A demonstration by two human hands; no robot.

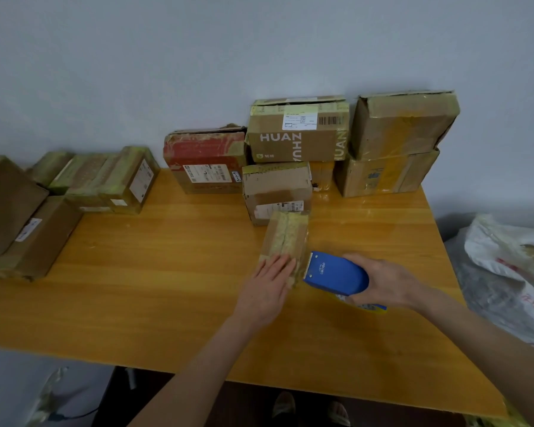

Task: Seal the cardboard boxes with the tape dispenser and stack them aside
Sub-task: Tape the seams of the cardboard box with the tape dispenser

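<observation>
A small narrow cardboard box (285,234) with tape over its top seam lies on the wooden table (154,272), right of centre. My left hand (267,286) presses flat on its near end, fingers straight. My right hand (386,283) grips the blue tape dispenser (335,274), whose toothed front edge sits against the box's near right corner.
Taped boxes line the wall: a stack at back right (395,143), a "HUAN" box (299,131) on others, a red-printed box (205,160), and several more at the left (105,180). A white plastic bag (506,257) sits off the table's right edge.
</observation>
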